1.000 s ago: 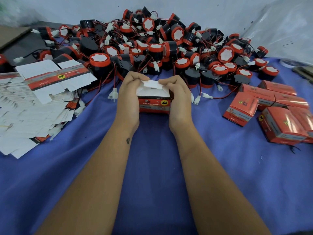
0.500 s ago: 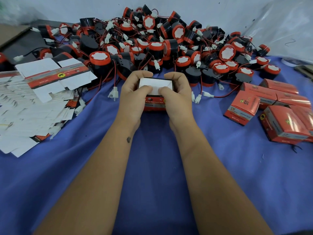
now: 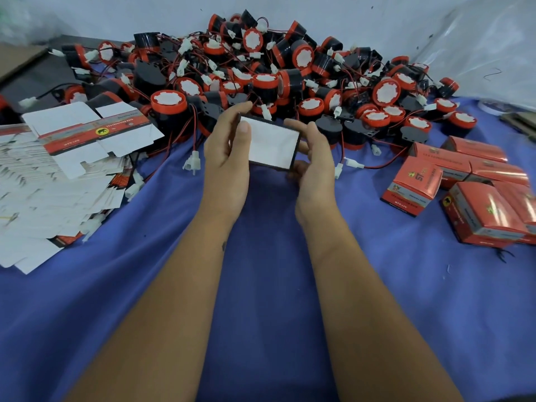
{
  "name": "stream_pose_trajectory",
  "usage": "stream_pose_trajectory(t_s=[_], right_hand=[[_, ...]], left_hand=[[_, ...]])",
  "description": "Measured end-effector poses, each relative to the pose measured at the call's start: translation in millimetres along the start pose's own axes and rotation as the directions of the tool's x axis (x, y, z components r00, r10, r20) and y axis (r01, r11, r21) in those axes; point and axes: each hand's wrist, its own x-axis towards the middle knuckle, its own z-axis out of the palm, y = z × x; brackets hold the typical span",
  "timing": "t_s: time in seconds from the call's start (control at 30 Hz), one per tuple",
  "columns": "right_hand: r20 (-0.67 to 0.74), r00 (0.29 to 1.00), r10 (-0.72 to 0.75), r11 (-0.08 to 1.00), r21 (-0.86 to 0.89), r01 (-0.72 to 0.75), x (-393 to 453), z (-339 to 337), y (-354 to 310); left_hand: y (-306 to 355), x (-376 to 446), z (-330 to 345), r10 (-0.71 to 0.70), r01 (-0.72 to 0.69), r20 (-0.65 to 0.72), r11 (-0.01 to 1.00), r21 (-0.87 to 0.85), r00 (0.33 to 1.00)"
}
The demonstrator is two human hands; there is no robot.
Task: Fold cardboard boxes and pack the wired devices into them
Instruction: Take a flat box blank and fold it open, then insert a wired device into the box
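Observation:
A small cardboard box (image 3: 271, 144) is held above the blue cloth between both hands, its white closed face turned up toward me and tilted. My left hand (image 3: 226, 146) grips its left side, thumb on the white face. My right hand (image 3: 311, 153) cups its right side and underside. Behind them lies a big heap of wired devices (image 3: 261, 79), black and red round bodies with red-black wires and white plugs. A stack of flat unfolded boxes (image 3: 58, 169) lies at the left. Several folded red boxes (image 3: 475, 187) stand at the right.
The blue cloth (image 3: 261, 285) covers the table in front of me. Loose white plugs (image 3: 193, 163) and wires trail out of the heap near my hands. A plastic sheet (image 3: 478, 47) hangs at the back right. A dark board (image 3: 34, 74) lies at the back left.
The box's flap has been pressed shut. The box has been lifted off the cloth and turned so its white face points up. My hands have shifted from its top to its sides.

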Motion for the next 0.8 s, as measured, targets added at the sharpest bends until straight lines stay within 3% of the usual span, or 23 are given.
stream_pose_trajectory(t_s=[0.17, 0.27, 0.33, 0.37, 0.4, 0.47, 0.5, 0.57, 0.63, 0.7, 0.8], right_hand=[[0.019, 0.994, -0.107, 0.994, 0.020, 0.106, 3, -6, 1], [0.065, 0.983, -0.174, 0.985, 0.006, 0.174, 1, -4, 1], [0.008, 0.985, -0.171, 0.984, -0.048, 0.172, 1, -4, 1], [-0.057, 0.980, -0.193, 0.970, -0.160, 0.182, 2, -7, 2], [-0.123, 0.964, -0.237, 0.917, -0.357, 0.180, 5, -10, 3], [-0.146, 0.947, -0.285, 0.631, -0.773, 0.071, 12, -19, 5], [-0.140, 0.961, -0.238, 0.484, -0.875, -0.007, 14, -24, 6], [-0.125, 0.986, -0.114, 0.298, -0.951, -0.086, 16, -28, 11], [-0.071, 0.991, -0.116, 0.212, -0.976, -0.045, 16, -27, 14], [0.021, 0.979, -0.205, 0.222, -0.973, 0.067, 13, -22, 13], [0.128, 0.971, -0.200, 0.415, -0.887, 0.203, 4, -13, 10]], left_hand=[[-5, 3, -3, -0.203, 0.210, 0.074, 0.973, -0.100, 0.976], [-11, 4, -3, -0.310, 0.310, 0.020, 0.949, -0.063, 0.951], [-16, 7, -3, -0.332, 0.330, -0.038, 0.942, -0.060, 0.942], [-16, 8, -3, -0.351, 0.343, -0.081, 0.934, -0.098, 0.933], [-17, 9, -4, -0.371, 0.352, -0.131, 0.924, -0.147, 0.919], [-17, 12, -6, -0.404, 0.355, -0.215, 0.905, -0.233, 0.889], [-17, 13, -7, -0.420, 0.357, -0.237, 0.895, -0.267, 0.876], [-17, 14, -9, -0.447, 0.366, -0.253, 0.877, -0.310, 0.858], [-18, 15, -8, -0.453, 0.372, -0.253, 0.875, -0.309, 0.855], [-18, 14, -7, -0.445, 0.370, -0.253, 0.881, -0.294, 0.859], [-18, 14, -6, -0.440, 0.367, -0.254, 0.885, -0.287, 0.861]])
